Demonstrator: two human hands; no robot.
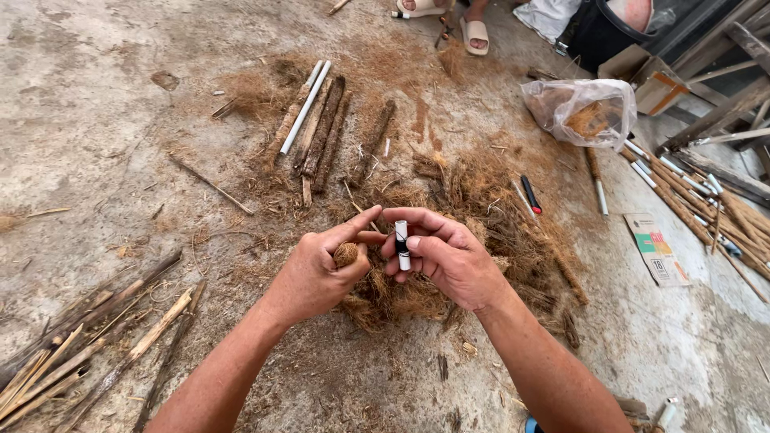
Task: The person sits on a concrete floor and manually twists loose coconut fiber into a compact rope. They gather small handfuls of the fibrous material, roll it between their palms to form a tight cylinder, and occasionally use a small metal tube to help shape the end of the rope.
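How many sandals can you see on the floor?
2: one sandal at top centre, another sandal left of it, cut by the frame edge. More may be hidden beyond.

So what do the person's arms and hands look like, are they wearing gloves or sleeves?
No gloves and no sleeves. Both forearms are bare right up to the picture's edge. The left hand and right hand are bare too, with no rings, watch or bracelet showing. The fingers look dusty.

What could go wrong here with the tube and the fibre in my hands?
The short white tube is pinched only by the right hand's fingertips, so it could slip into the fibre pile and be hard to find. The small tuft in the left hand looks loose and may shed strands before reaching the tube.
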